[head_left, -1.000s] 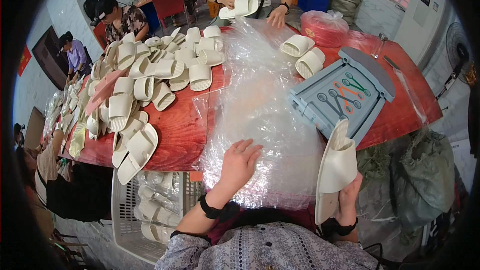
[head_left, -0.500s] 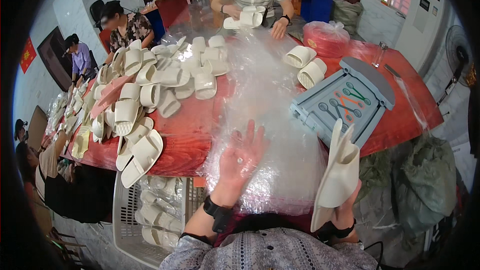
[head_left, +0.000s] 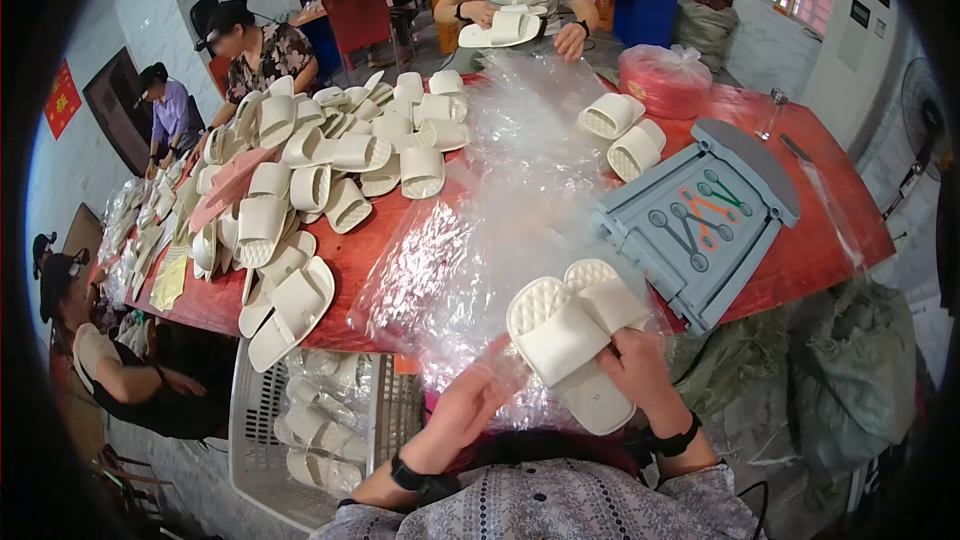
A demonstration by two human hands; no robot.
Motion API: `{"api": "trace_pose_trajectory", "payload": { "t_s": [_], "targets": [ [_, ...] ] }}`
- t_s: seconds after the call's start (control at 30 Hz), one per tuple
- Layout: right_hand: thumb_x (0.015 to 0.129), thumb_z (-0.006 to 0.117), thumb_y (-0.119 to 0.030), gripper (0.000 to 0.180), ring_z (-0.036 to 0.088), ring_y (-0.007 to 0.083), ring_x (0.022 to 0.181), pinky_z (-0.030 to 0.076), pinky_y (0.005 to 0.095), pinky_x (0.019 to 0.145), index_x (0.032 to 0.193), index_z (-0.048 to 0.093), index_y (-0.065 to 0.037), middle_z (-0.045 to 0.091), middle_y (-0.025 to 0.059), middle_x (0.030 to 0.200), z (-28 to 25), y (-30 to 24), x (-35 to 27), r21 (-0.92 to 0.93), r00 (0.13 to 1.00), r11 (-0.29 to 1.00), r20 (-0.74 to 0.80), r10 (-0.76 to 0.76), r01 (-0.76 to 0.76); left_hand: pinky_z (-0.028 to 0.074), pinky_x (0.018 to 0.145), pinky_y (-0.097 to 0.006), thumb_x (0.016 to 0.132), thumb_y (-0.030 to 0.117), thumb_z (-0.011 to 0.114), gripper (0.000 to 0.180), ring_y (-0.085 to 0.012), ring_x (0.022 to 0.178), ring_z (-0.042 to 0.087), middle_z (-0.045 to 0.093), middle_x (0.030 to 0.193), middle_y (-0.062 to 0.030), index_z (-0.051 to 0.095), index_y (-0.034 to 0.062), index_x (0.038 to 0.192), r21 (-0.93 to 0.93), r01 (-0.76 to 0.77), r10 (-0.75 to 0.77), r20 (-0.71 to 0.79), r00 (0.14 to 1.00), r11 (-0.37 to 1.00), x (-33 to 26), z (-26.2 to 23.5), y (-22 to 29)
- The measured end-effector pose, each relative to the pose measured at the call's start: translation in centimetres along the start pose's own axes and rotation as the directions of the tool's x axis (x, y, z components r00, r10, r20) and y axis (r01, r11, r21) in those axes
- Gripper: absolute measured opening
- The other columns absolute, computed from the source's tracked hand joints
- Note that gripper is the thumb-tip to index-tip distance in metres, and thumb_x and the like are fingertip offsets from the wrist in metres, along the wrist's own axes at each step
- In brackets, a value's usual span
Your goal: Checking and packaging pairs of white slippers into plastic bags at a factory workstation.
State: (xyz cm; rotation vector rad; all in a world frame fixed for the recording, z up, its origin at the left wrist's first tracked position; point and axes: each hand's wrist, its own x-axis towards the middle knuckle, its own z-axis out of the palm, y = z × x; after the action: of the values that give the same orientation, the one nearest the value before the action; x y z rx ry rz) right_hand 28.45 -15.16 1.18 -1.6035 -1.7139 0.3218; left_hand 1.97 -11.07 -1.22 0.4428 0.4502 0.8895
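Note:
A pair of cream slippers is in my right hand, whose fingers wrap round their right side. The two slippers overlap, with quilted footbeds and broad straps facing up. To their left, my left hand is closed at the near edge of a clear plastic bag; its fingertips are partly veiled by shiny film. The slippers' toe ends lie over the plastic sheets, close to my left fingertips.
A large heap of cream slippers covers the red table's left side. A grey-blue folding stool lies at right, with two slippers behind it. Below left stands a crate of bagged slippers. Across the table, a person holds slippers.
My right hand has brought the slippers leftward over the plastic and turned them straps up. My left hand has drawn back toward me, its spread fingers now closed at the bag's edge.

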Motion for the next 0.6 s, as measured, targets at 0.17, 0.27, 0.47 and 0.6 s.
{"api": "trace_pose_trajectory", "payload": {
  "t_s": [0.17, 0.27, 0.47, 0.6],
  "targets": [
    [0.084, 0.069, -0.023, 0.022, 0.065, 0.0377, 0.072, 0.051, 0.0471, 0.065, 0.09, 0.065, -0.001, 0.067, 0.0171, 0.08, 1.0, 0.7, -0.3, -0.165, 0.993, 0.984, 0.114, -0.043, 0.062, 0.046, 0.104, -0.036, 0.096, 0.031, 0.062, 0.043, -0.0332, 0.113, 0.064, 0.065, 0.126, -0.0138, 0.057, 0.0139, 0.136, 0.989, -0.011, -0.56, -0.074, 0.825, -0.147, -4.5, 2.5, 8.0],
    [0.084, 0.069, -0.025, 0.025, 0.065, 0.0376, 0.073, 0.052, 0.0467, 0.065, 0.09, 0.066, -0.002, 0.067, 0.0163, 0.08, 0.6, 0.6, -0.5, -0.16, 0.994, 0.985, 0.094, -0.047, 0.061, 0.043, 0.107, -0.039, 0.09, 0.027, 0.069, 0.05, -0.0376, 0.126, 0.055, 0.058, 0.137, -0.0124, 0.056, 0.0157, 0.137, 0.976, -0.162, -0.267, 0.12, 0.956, -0.142, -5.5, 2.6, 10.2],
    [0.082, 0.07, -0.021, 0.02, 0.065, 0.0376, 0.071, 0.051, 0.0461, 0.062, 0.087, 0.065, -0.002, 0.065, 0.0172, 0.078, -0.1, 0.5, -1.5, -0.136, 0.999, 0.99, 0.026, -0.037, 0.041, 0.033, 0.112, -0.055, 0.084, 0.034, 0.073, 0.062, -0.039, 0.143, 0.034, 0.04, 0.154, -0.0122, 0.054, 0.0148, 0.139, 0.585, -0.431, -0.134, 0.481, 0.866, -0.687, 1.0, -1.2, 9.2],
    [0.081, 0.069, -0.014, 0.015, 0.063, 0.0365, 0.064, 0.048, 0.0432, 0.057, 0.084, 0.064, 0.0, 0.063, 0.0172, 0.072, -1.5, 1.2, -2.9, -0.055, 0.995, 0.998, -0.094, 0.027, -0.032, 0.035, 0.11, -0.053, 0.087, 0.049, 0.066, 0.065, -0.0413, 0.14, 0.037, 0.04, 0.154, -0.015, 0.052, 0.014, 0.141, 0.582, -0.414, -0.08, 0.512, 0.855, -0.7, 3.7, -2.9, 5.9]
  ]
}}
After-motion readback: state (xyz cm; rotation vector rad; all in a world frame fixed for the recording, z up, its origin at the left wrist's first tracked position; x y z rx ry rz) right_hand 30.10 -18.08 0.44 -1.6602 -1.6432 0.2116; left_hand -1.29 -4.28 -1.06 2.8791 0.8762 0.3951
